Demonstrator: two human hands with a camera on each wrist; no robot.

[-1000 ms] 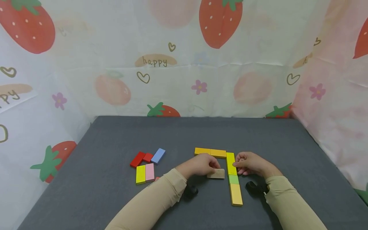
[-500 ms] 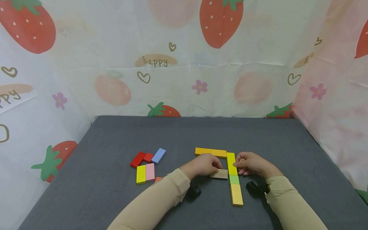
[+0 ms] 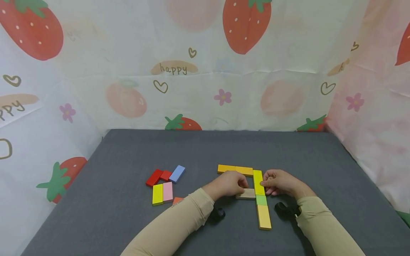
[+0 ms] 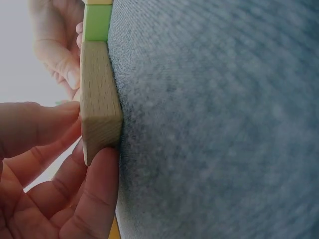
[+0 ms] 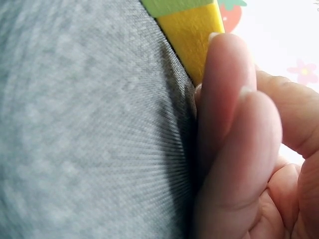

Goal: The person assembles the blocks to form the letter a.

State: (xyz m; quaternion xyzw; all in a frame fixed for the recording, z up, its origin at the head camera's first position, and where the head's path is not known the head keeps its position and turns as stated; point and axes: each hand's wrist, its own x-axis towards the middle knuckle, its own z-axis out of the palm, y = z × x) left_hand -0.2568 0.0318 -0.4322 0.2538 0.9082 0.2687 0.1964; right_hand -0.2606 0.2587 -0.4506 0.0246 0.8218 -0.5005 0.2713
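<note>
My left hand (image 3: pixel 227 184) holds a plain wooden block (image 3: pixel 246 194) flat on the table. In the left wrist view, the thumb lies on the top face of the wooden block (image 4: pixel 98 87) and a finger is against its near end. The block's far end meets a column made of a yellow block (image 3: pixel 258 182), a green block (image 3: pixel 261 200) and a tan-yellow block (image 3: pixel 264 217). Beside the column's right side, my right hand (image 3: pixel 279 182) touches the yellow block's edge with thumb and fingertips. In the right wrist view, loosely bent fingers (image 5: pixel 227 74) lie along the yellow block (image 5: pixel 192 37).
Two orange-yellow blocks (image 3: pixel 235 169) run leftward from the column's top. To the left lie red blocks (image 3: pixel 154 177), a blue block (image 3: pixel 177 174), another yellow block (image 3: pixel 157 194), a pink block (image 3: pixel 167 192) and an orange block (image 3: pixel 177 201), partly behind the left sleeve.
My left hand has slid the wooden block rightward until its end reaches the column. The right hand has stayed at the yellow block.
</note>
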